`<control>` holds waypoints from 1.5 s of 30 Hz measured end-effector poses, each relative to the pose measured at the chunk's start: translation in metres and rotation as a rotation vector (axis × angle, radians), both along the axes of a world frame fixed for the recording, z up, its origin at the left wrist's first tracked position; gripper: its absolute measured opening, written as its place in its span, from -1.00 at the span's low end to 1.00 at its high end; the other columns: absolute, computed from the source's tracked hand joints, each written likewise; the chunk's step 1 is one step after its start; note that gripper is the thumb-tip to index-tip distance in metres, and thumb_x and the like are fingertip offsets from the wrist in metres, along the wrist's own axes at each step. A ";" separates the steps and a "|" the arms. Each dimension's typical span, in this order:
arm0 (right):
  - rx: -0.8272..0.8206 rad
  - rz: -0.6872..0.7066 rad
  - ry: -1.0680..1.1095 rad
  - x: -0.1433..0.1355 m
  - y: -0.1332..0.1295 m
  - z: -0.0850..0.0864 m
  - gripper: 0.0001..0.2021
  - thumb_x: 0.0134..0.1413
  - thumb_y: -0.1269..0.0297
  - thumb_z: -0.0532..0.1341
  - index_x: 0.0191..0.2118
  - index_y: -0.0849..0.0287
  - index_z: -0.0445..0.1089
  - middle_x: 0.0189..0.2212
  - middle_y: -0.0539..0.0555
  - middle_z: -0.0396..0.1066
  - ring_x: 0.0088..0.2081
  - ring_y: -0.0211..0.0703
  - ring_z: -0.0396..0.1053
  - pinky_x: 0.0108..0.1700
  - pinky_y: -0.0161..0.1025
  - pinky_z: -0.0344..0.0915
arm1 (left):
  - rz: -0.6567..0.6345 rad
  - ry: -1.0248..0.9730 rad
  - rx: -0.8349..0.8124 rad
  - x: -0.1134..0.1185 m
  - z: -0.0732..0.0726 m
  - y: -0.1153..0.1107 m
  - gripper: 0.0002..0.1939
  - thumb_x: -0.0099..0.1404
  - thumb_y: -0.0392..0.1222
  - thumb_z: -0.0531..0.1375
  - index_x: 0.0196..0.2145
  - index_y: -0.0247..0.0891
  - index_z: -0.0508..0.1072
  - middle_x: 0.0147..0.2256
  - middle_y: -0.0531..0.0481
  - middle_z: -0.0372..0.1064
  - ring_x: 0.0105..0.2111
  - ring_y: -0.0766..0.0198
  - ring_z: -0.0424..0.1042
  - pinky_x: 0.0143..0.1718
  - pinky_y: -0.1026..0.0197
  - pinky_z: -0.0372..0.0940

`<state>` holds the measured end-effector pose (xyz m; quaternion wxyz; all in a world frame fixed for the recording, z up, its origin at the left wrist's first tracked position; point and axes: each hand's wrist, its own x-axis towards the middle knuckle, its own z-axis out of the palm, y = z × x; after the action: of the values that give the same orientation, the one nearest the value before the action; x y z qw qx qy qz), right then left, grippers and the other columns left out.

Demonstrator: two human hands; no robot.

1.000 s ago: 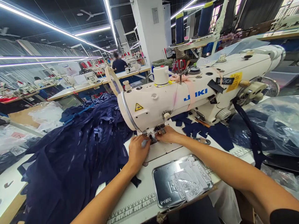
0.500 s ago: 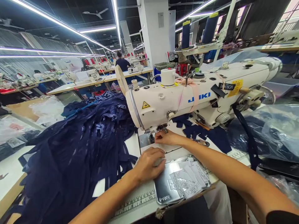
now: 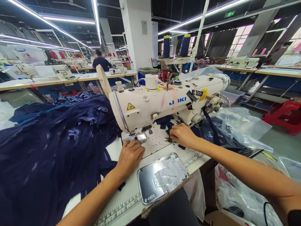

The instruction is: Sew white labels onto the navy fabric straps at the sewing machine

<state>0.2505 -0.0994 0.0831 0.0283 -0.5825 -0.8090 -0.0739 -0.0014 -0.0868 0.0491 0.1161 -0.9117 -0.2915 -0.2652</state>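
Note:
A white sewing machine (image 3: 141,103) stands on the table in front of me. My left hand (image 3: 131,155) is at the metal needle plate (image 3: 141,138) below the machine's head, its fingers curled together. What they hold, if anything, is hidden. My right hand (image 3: 183,135) is closed over a small pair of thread snips (image 3: 169,140) on the right of the machine bed; the dark pointed blades show to the left of the fingertips. A loose dark thread curves across the pale bed between my hands. Near me lies a shiny metal tray (image 3: 147,179) with several printed labels (image 3: 170,179).
A large heap of navy fabric (image 3: 54,150) covers the table's left side. Navy scraps lie behind the bed, and a plastic-wrapped bundle (image 3: 225,128) sits to the right. Two navy thread cones (image 3: 185,45) stand behind the machine. A person (image 3: 101,62) sits farther back.
My right hand has left the needle area and moved right to the snips. My left hand has moved forward to the needle plate. The view has turned right.

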 end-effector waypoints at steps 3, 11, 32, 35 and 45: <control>0.022 0.068 -0.130 -0.001 -0.012 -0.016 -0.87 0.05 0.37 0.08 -0.34 0.26 0.36 -0.36 0.11 0.34 -0.27 -0.10 0.26 -0.20 -0.19 -0.04 | 0.023 0.000 -0.107 0.002 -0.001 -0.007 -0.72 0.26 -0.29 -0.06 -0.48 -0.24 0.40 -0.54 0.02 0.38 -0.47 0.30 0.32 -0.31 0.15 0.11; 0.119 0.067 -0.134 -0.004 -0.006 -0.027 -0.75 0.02 0.60 -0.08 -0.34 0.32 0.32 -0.44 0.15 0.35 -0.37 -0.15 0.26 -0.10 -0.19 -0.05 | 0.152 -0.117 -0.299 -0.001 -0.007 -0.008 -0.80 0.20 -0.32 0.03 -0.47 -0.25 0.42 -0.50 0.04 0.42 -0.50 0.31 0.34 -0.39 0.20 0.08; -0.294 0.097 -0.065 -0.087 -0.001 0.009 -0.77 0.09 0.23 0.05 -0.27 0.15 0.43 -0.35 0.15 0.44 -0.25 -0.02 0.37 -0.42 -0.31 0.06 | 0.168 -0.081 -0.187 -0.004 -0.012 -0.008 -0.82 0.20 -0.31 0.03 -0.47 -0.25 0.42 -0.53 0.04 0.40 -0.51 0.31 0.32 -0.42 0.20 0.02; -0.288 0.061 -0.023 -0.072 -0.001 0.006 -0.77 0.10 0.20 0.05 -0.28 0.13 0.42 -0.36 0.12 0.44 -0.27 -0.05 0.37 -0.43 -0.32 0.04 | 0.203 -0.149 -0.246 -0.004 -0.013 -0.006 -0.83 0.18 -0.32 0.05 -0.47 -0.25 0.42 -0.54 0.06 0.40 -0.56 0.35 0.29 -0.42 0.21 0.04; -0.259 0.059 0.064 -0.058 -0.003 0.000 -0.76 0.08 0.14 0.08 -0.27 0.17 0.39 -0.35 0.13 0.43 -0.26 -0.05 0.37 -0.42 -0.32 0.05 | 0.212 -0.096 -0.135 -0.003 -0.011 -0.006 -0.76 0.24 -0.25 -0.01 -0.43 -0.24 0.44 -0.56 0.04 0.39 -0.55 0.34 0.29 -0.39 0.20 0.04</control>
<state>0.1922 -0.1026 0.0830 -0.0194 -0.5593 -0.8272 0.0507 -0.0041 -0.0930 0.0381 0.0679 -0.8677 -0.4085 -0.2748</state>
